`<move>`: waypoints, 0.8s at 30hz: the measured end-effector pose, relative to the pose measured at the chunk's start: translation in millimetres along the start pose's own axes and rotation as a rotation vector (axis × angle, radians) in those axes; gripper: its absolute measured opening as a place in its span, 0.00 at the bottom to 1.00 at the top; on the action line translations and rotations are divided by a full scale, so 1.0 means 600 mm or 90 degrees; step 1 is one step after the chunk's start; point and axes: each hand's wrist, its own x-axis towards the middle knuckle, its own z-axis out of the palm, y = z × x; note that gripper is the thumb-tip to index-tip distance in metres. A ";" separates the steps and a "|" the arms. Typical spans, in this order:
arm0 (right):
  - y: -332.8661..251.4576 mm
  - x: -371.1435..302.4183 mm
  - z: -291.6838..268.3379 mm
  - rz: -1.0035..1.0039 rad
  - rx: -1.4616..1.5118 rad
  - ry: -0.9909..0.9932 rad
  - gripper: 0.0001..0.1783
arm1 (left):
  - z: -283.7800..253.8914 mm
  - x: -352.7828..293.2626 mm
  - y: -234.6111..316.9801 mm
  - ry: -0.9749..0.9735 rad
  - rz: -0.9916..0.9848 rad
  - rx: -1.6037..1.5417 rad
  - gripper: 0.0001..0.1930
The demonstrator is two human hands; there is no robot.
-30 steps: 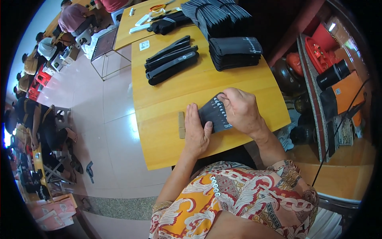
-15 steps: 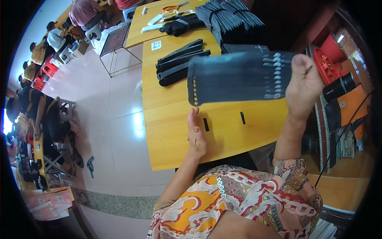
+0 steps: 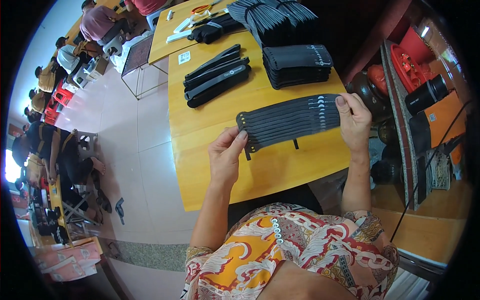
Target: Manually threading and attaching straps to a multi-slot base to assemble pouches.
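Note:
A flat sheet of black straps (image 3: pixel 285 121), joined side by side, is stretched between my hands just above the yellow table (image 3: pixel 205 175). Yellow shows through slots along its left end; white marks run down near the right end. My left hand (image 3: pixel 225 152) pinches the slotted end between thumb and fingers. At the other end, my right hand (image 3: pixel 356 119) grips the edge with the thumb on top. Beyond it sits a stack of similar black strap sheets (image 3: pixel 297 65). Folded black strap bundles (image 3: pixel 217 80) lie to the left of that stack.
A taller pile of dark straps (image 3: pixel 270 20) stands at the back, beside a black bundle (image 3: pixel 215 31) and orange-handled scissors (image 3: pixel 202 8). Two small black strips poke out below the sheet. Right of the table, a shelf holds a red tray (image 3: pixel 407 65) and a black cylinder (image 3: pixel 427 95). People sit working at far left.
The strap sheet has come down and nearer, and its separate strips now show. My left hand, open before, has closed on its slotted end. My right hand keeps its grip, lower and further left.

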 end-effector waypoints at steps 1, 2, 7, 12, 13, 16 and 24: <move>0.002 -0.003 -0.005 0.002 -0.002 0.005 0.12 | 0.006 0.000 0.007 -0.005 0.000 0.002 0.09; 0.003 -0.009 -0.011 0.066 0.033 -0.010 0.12 | 0.015 -0.002 0.018 0.005 -0.022 0.042 0.10; 0.046 -0.017 -0.039 0.190 0.144 -0.065 0.14 | 0.037 0.024 0.014 -0.026 -0.046 0.140 0.12; 0.066 0.019 -0.036 0.273 0.220 0.019 0.11 | 0.055 0.091 0.007 -0.095 0.046 -0.046 0.14; 0.084 0.031 -0.032 0.249 0.208 0.026 0.10 | 0.070 0.108 0.015 -0.070 0.073 0.027 0.14; 0.140 0.074 -0.017 0.247 0.222 0.023 0.11 | 0.104 0.169 0.018 -0.042 0.100 0.226 0.15; 0.248 0.170 0.019 0.262 -0.019 -0.048 0.15 | 0.151 0.303 0.013 -0.006 0.026 0.330 0.20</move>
